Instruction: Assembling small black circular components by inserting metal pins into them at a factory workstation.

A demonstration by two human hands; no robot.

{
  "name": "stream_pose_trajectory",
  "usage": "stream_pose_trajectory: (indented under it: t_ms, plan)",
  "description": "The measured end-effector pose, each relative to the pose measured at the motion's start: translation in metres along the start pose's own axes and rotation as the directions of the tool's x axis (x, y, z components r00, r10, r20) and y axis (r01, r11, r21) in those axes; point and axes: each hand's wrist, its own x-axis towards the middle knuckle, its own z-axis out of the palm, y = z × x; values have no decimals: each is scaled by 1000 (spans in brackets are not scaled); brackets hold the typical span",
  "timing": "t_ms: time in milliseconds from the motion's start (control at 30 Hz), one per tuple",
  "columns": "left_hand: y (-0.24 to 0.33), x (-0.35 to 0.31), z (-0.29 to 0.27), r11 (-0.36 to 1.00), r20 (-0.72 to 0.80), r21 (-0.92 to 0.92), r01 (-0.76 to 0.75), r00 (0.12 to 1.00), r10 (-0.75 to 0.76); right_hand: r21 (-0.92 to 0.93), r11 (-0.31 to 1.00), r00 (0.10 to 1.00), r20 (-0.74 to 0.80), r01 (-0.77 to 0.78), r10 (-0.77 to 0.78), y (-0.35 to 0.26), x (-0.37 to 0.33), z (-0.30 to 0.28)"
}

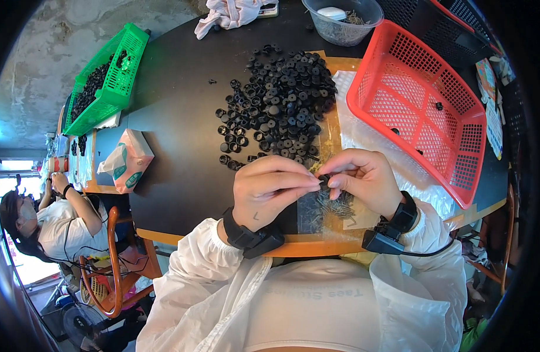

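Over the near edge of the table, my two hands meet fingertip to fingertip. My right hand [367,179] is closed in a pinch on a small black round part [324,179]. From the other side, my left hand [273,190] is also pinched, its fingertips against that part; whatever lies between them is too small to make out. Just below the fingers is a heap of thin metal pins [337,206]. Beyond my hands spreads a large pile of black round caps [293,88], some showing hollow undersides and others a small centre hole.
At the right, a red plastic basket [373,76] holds a few black parts. A clear bowl [343,36] with pins stands at the back. Left are a tissue pack [138,155] and a green basket [120,82] of black parts. A co-worker [70,226] sits far left.
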Motion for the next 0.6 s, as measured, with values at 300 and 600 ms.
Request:
stream_pose_trajectory:
  t_ms: [300,600]
  plan:
    - [4,-1,-1,969,-4,242,-49,999,52,-335,938,986,-100,91,-132,-2,-3,8]
    - [9,-1,3,996,-96,90,12,995,-3,-311,931,969,-93,188,-227,4,-8,7]
